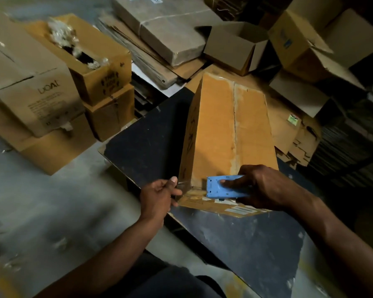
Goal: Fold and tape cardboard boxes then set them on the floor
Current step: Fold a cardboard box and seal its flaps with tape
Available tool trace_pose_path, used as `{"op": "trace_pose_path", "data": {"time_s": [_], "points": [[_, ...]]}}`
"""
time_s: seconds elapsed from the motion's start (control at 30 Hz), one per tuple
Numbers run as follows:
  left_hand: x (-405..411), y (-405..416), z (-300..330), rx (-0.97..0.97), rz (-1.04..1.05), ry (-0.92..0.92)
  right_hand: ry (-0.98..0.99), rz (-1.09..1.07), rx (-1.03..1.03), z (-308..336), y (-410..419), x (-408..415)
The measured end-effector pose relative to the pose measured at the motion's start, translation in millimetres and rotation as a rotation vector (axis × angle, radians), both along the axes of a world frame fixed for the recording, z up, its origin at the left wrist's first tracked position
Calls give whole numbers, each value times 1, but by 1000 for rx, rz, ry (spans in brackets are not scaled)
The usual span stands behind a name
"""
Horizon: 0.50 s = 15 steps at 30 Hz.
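A dark, scuffed rectangular tabletop (151, 136) is seen set at an angle, one corner pointing toward the grey concrete floor (52, 207) at the left. A tall orange-brown cardboard box (220, 125) is stood on this tabletop, reaching from near its middle toward its far edge, with the closed flaps turned upward and a seam run lengthwise down the top face. Strips of clear tape and white labels are seen on the near end face of the box.

Beyond the far edge and off the left corner of the tabletop, stacked brown cardboard cartons (41, 93) are piled on the floor, one of them torn open with white packing material showing. Flattened cardboard sheets (155, 61) and a small open-topped grey-brown carton (235, 46) are heaped behind.

The near end of the box is attended by both hands. A light blue plastic tape dispenser (222, 187) with a toothed edge is grasped in the clenched grip of the right hand (261, 186), the thumb laid across its flat face, and is held against the near top edge of the box. The near left corner of the box is pinched by the left hand (159, 195), thumb on top and fingers curled at the corner, where a piece of clear tape is stretched.
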<state>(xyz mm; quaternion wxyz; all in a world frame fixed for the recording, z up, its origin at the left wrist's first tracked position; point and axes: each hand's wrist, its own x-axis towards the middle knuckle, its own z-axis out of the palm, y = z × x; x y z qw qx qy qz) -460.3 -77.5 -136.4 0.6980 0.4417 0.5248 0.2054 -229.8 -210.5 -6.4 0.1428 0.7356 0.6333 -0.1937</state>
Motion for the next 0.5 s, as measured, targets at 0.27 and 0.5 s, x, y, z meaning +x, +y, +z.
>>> {"op": "trace_pose_path", "data": {"time_s": [0.27, 0.5], "points": [[0, -17, -4, -10, 86, -36, 6, 74, -12, 0, 2, 5], [-3, -30, 1, 24, 144, -45, 0, 90, -33, 0, 0, 9]]}}
